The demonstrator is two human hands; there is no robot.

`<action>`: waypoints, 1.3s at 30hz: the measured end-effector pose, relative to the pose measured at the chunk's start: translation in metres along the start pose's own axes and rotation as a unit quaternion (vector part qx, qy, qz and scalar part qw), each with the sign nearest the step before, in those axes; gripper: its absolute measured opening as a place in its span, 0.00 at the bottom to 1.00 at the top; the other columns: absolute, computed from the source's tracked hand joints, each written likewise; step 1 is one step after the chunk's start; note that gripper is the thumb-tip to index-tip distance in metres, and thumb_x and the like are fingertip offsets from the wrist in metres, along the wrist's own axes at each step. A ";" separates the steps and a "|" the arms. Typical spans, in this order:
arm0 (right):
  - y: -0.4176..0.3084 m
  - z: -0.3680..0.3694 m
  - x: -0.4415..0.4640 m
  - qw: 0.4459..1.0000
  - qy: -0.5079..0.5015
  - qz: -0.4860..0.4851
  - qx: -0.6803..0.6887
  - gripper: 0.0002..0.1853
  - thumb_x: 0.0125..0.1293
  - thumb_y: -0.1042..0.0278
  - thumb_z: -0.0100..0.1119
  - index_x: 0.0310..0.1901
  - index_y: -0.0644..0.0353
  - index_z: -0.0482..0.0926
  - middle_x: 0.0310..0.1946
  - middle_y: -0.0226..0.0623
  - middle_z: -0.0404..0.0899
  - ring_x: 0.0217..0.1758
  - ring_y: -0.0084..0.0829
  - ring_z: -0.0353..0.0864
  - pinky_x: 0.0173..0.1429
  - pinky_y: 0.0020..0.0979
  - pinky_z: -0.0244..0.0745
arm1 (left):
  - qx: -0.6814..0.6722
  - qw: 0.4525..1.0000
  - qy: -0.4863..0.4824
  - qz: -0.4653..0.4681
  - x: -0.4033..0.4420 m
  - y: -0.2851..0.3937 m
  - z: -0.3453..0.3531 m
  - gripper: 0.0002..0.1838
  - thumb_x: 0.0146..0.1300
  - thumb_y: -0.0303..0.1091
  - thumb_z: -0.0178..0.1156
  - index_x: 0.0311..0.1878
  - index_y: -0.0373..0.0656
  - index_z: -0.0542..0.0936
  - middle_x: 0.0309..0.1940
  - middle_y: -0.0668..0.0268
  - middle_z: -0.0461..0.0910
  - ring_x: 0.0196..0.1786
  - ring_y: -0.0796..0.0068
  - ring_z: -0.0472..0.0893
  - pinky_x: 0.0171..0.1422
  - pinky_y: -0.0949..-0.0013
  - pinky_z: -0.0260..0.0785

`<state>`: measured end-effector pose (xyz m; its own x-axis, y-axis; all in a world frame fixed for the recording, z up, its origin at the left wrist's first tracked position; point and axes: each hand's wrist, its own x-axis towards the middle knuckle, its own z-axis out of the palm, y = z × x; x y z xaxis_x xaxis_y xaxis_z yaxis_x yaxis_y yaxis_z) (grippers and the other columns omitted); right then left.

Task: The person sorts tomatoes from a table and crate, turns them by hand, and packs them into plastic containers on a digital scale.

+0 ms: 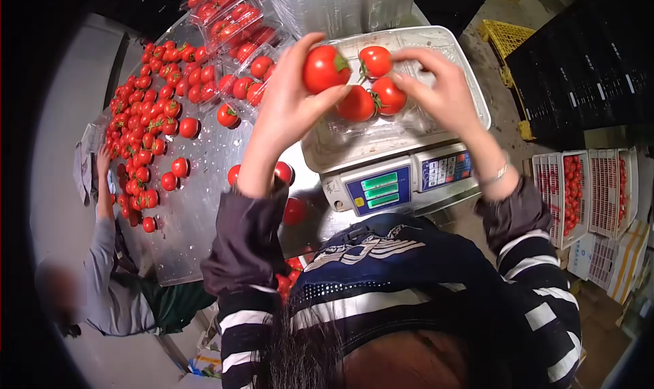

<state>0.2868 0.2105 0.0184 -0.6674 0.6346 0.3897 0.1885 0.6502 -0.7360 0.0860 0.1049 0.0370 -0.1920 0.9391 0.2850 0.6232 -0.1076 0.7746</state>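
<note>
My left hand (pixel 293 92) is closed round a large red tomato (pixel 325 69) with a green calyx, held over the scale's white pan (pixel 327 159). My right hand (pixel 439 89) has its fingertips on a smaller tomato (pixel 375 61), and its thumb touches a second tomato (pixel 390 95) just below. A third tomato (pixel 356 103) sits beside these, under my left thumb. They rest in a clear plastic tray (pixel 422 120) on the pan. Below the pan, the scale's green display (pixel 380 190) is lit, with a keypad (pixel 443 169) to its right.
Many loose tomatoes (pixel 143 110) lie on the metal table (pixel 197 205) at left. Filled clear boxes (pixel 235 24) and stacked trays (pixel 340 7) stand behind. A co-worker's hand (pixel 103 161) reaches in at far left. Tomato crates (pixel 569 191) and black crates (pixel 593 75) stand right.
</note>
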 end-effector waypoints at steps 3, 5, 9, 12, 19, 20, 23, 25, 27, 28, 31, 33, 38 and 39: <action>0.045 0.004 0.038 0.985 -0.019 -0.110 -0.129 0.18 0.50 0.66 0.63 0.44 0.59 0.77 0.47 0.36 0.73 0.52 0.36 0.70 0.56 0.33 0.64 | 0.110 0.992 -0.050 0.034 0.038 -0.009 0.014 0.34 0.43 0.33 0.68 0.57 0.43 0.67 0.51 0.57 0.71 0.51 0.57 0.73 0.54 0.62 0.67; 0.056 0.015 0.052 0.972 -0.052 -0.156 -0.167 0.21 0.47 0.65 0.65 0.45 0.59 0.75 0.51 0.36 0.70 0.56 0.37 0.67 0.58 0.35 0.62 | 0.214 0.970 -0.079 0.086 0.048 -0.026 0.024 0.32 0.42 0.34 0.68 0.54 0.42 0.69 0.50 0.56 0.70 0.52 0.53 0.71 0.55 0.60 0.65; 0.065 0.024 0.068 0.956 -0.168 -0.094 -0.222 0.24 0.46 0.64 0.66 0.47 0.59 0.74 0.55 0.36 0.66 0.57 0.37 0.65 0.58 0.36 0.62 | 0.326 0.937 -0.046 0.117 0.050 -0.039 0.039 0.31 0.41 0.34 0.68 0.52 0.42 0.71 0.50 0.56 0.70 0.53 0.53 0.69 0.55 0.60 0.64; 0.071 0.025 0.069 0.958 -0.148 -0.120 -0.215 0.25 0.45 0.62 0.66 0.47 0.58 0.74 0.51 0.37 0.69 0.55 0.39 0.66 0.58 0.38 0.61 | 0.327 0.939 -0.026 0.102 0.047 -0.048 0.044 0.30 0.41 0.35 0.69 0.51 0.41 0.72 0.50 0.55 0.69 0.53 0.53 0.69 0.55 0.60 0.63; 0.042 0.013 0.036 0.971 -0.119 -0.181 -0.102 0.28 0.46 0.54 0.65 0.48 0.60 0.73 0.42 0.40 0.73 0.50 0.40 0.69 0.53 0.36 0.65 | 0.231 0.960 0.107 0.113 0.011 -0.033 0.034 0.31 0.40 0.38 0.69 0.51 0.41 0.72 0.52 0.56 0.68 0.53 0.54 0.69 0.56 0.61 0.63; 0.037 0.015 0.027 0.968 -0.161 -0.168 -0.095 0.28 0.46 0.53 0.65 0.48 0.61 0.73 0.41 0.41 0.74 0.48 0.41 0.70 0.51 0.35 0.66 | 0.197 0.974 0.048 0.101 -0.005 -0.023 0.039 0.32 0.40 0.40 0.69 0.50 0.40 0.72 0.52 0.56 0.68 0.53 0.54 0.69 0.56 0.60 0.62; 0.029 0.020 0.016 0.956 -0.218 -0.157 -0.116 0.29 0.47 0.50 0.63 0.47 0.62 0.73 0.39 0.42 0.74 0.46 0.41 0.71 0.48 0.35 0.67 | 0.200 0.976 -0.012 0.091 -0.023 -0.013 0.052 0.33 0.40 0.43 0.69 0.50 0.39 0.71 0.50 0.56 0.69 0.52 0.56 0.69 0.56 0.58 0.61; 0.021 0.024 0.023 0.940 -0.242 -0.174 -0.166 0.31 0.48 0.47 0.62 0.48 0.63 0.72 0.39 0.42 0.74 0.43 0.41 0.71 0.45 0.35 0.68 | 0.287 0.953 -0.009 0.093 -0.027 -0.011 0.055 0.33 0.40 0.44 0.68 0.50 0.38 0.71 0.48 0.57 0.70 0.51 0.59 0.70 0.57 0.56 0.59; 0.011 0.023 0.023 0.928 -0.286 -0.153 -0.181 0.31 0.48 0.47 0.62 0.48 0.63 0.72 0.38 0.42 0.74 0.43 0.42 0.71 0.46 0.36 0.68 | 0.278 0.957 0.002 0.088 -0.034 -0.021 0.061 0.33 0.40 0.44 0.68 0.50 0.40 0.71 0.47 0.58 0.70 0.51 0.60 0.70 0.57 0.54 0.58; 0.008 0.023 0.025 0.918 -0.322 -0.119 -0.199 0.31 0.49 0.46 0.61 0.48 0.63 0.72 0.38 0.43 0.74 0.42 0.42 0.71 0.47 0.37 0.67 | 0.265 0.960 0.001 0.093 -0.035 -0.027 0.061 0.32 0.39 0.44 0.67 0.50 0.41 0.71 0.45 0.59 0.71 0.51 0.61 0.70 0.57 0.52 0.57; 0.003 0.030 0.014 0.916 -0.314 -0.171 -0.184 0.32 0.50 0.45 0.60 0.49 0.63 0.70 0.38 0.44 0.74 0.41 0.43 0.71 0.47 0.38 0.66 | 0.216 0.974 0.015 0.069 -0.041 -0.031 0.064 0.29 0.40 0.41 0.66 0.48 0.42 0.71 0.44 0.61 0.71 0.51 0.62 0.70 0.57 0.54 0.57; -0.006 0.033 0.011 0.914 -0.312 -0.104 -0.236 0.31 0.52 0.50 0.60 0.52 0.63 0.68 0.42 0.46 0.73 0.45 0.45 0.71 0.50 0.40 0.66 | 0.173 0.977 0.072 0.105 -0.046 -0.033 0.066 0.27 0.39 0.37 0.66 0.47 0.43 0.72 0.44 0.60 0.71 0.51 0.60 0.70 0.56 0.56 0.58; 0.002 0.035 0.005 0.906 -0.355 -0.079 -0.218 0.31 0.54 0.57 0.59 0.58 0.63 0.62 0.51 0.50 0.68 0.55 0.47 0.67 0.58 0.38 0.62 | 0.113 0.973 0.147 0.140 -0.101 -0.029 0.055 0.24 0.39 0.33 0.65 0.44 0.42 0.74 0.44 0.58 0.70 0.51 0.58 0.70 0.56 0.58 0.59; 0.000 0.036 0.003 0.906 -0.348 -0.082 -0.224 0.32 0.55 0.58 0.58 0.59 0.63 0.61 0.53 0.50 0.66 0.56 0.47 0.66 0.60 0.38 0.61 | 0.088 0.974 0.152 0.140 -0.122 -0.039 0.046 0.21 0.39 0.31 0.65 0.42 0.41 0.75 0.44 0.58 0.70 0.51 0.57 0.70 0.55 0.58 0.60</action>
<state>0.2587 0.1969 -0.0005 -0.9764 0.1981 -0.0857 0.2156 0.9154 -0.3400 0.1197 0.0091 -0.0542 -0.1954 0.7382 0.6457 0.7992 -0.2618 0.5411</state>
